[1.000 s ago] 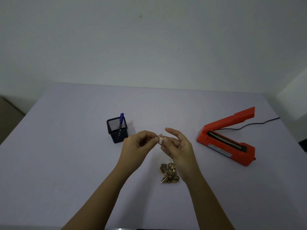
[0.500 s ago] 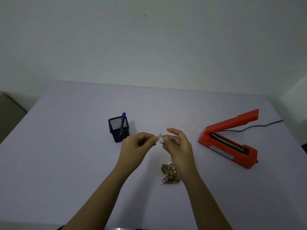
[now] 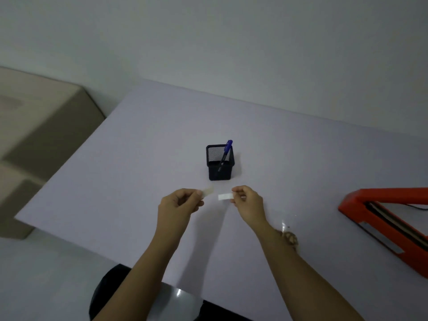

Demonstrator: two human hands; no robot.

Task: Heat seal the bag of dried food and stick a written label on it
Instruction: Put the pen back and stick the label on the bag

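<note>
My right hand [image 3: 249, 202] pinches a small white label [image 3: 225, 196] by its right end, above the table. My left hand [image 3: 179, 202] pinches a thin, pale backing strip [image 3: 208, 191] a short way to the left of the label; the two pieces are apart. The clear bag of dried food [image 3: 289, 237] lies on the table behind my right forearm, which hides most of it. The red heat sealer [image 3: 382, 218] sits at the right edge with its arm raised.
A black mesh pen holder [image 3: 220, 162] with a blue pen [image 3: 225, 152] stands just beyond my hands. The lilac table [image 3: 139, 170] ends at the left, where a beige cabinet [image 3: 34, 135] stands. A black cord [image 3: 416, 206] trails behind the sealer.
My hands have drawn apart, splitting the label from its backing strip. The view has swung left, so the sealer and bag now sit further right.
</note>
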